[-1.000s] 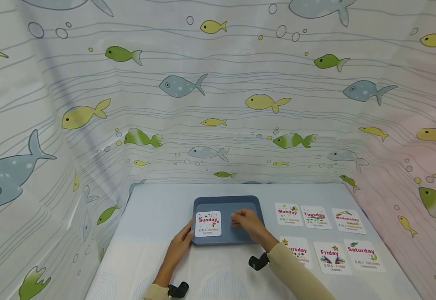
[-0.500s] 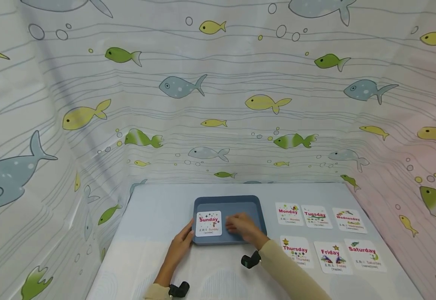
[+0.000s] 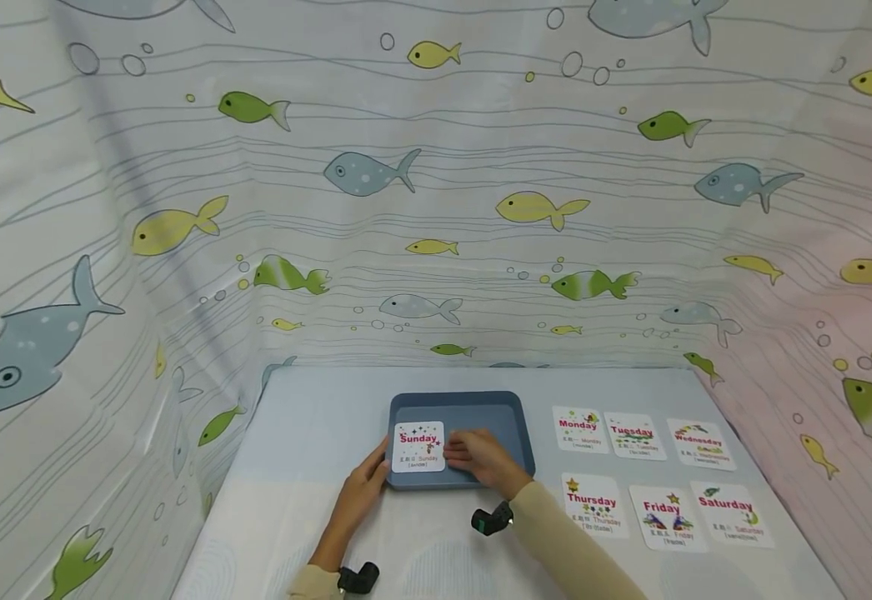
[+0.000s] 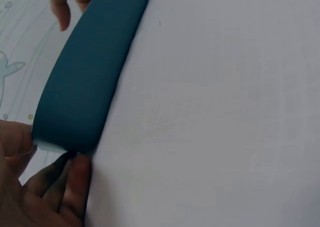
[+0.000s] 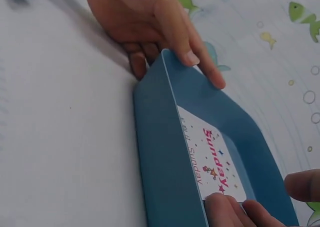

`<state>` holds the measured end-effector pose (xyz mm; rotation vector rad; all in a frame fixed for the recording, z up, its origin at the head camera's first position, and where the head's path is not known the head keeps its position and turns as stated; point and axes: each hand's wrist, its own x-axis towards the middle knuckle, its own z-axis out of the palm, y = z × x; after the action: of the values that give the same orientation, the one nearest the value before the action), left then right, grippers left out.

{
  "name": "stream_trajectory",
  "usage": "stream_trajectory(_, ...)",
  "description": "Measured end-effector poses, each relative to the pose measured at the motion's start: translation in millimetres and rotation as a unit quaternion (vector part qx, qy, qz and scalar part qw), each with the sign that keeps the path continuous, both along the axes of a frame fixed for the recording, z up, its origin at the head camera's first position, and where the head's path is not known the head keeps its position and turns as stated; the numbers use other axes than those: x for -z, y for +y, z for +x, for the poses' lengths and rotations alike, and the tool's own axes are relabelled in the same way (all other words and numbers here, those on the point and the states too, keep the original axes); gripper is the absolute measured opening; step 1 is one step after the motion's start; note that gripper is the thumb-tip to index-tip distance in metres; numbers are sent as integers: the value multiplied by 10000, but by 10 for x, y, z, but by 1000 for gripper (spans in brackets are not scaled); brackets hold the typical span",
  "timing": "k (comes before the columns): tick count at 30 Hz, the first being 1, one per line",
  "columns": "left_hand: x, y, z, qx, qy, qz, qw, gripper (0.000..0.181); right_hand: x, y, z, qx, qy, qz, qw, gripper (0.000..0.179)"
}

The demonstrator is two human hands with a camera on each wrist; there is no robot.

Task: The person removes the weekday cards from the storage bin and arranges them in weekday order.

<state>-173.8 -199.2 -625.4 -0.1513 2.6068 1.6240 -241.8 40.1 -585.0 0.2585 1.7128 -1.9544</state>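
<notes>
My left hand (image 3: 361, 487) grips the left side of a shallow blue tray (image 3: 481, 413); in the right wrist view its thumb and forefinger lie over the rim, with other fingers curled beneath. Inside the tray, at the left, lies a white card (image 3: 418, 447) printed "Sunday" in red. My right hand (image 3: 484, 460) reaches into the tray, its fingertips (image 5: 225, 207) at the card's right edge. The thumb stands apart from those fingers, so the card is not pinched. In the left wrist view, the tray's outer wall (image 4: 85, 82) hides the card.
To the right of the tray, two rows of day cards lie face up: Monday (image 3: 579, 429), Tuesday (image 3: 634, 436), Wednesday (image 3: 701, 443), then Thursday (image 3: 593, 505), Friday (image 3: 666, 517) and Saturday (image 3: 731, 514). A fish-patterned curtain (image 3: 436, 208) encloses the pale table (image 3: 316, 417).
My right hand has slid leftward across the tray until its fingertips meet the Sunday card's right edge. The left hand keeps its grip on the tray, and the card has stayed put.
</notes>
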Motion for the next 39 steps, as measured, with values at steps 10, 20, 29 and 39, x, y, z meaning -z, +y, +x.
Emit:
stream_trajectory(10,-15,14,10,-11,45,18,10000,49,37,-23,36,389,-257,-485,9977,41)
stream_trajectory(20,4,35,16,-6,54,-9,10000,48,55,19,66,186,-264,-398,9987,38)
stream_trajectory(29,-2,23,27,122,218,171,9995,49,63,14,70,-79,-315,-694,9971,39)
stream_trajectory(39,18,12,22,32,188,81,9998,49,129,0,24,79,-366,-825,9959,30)
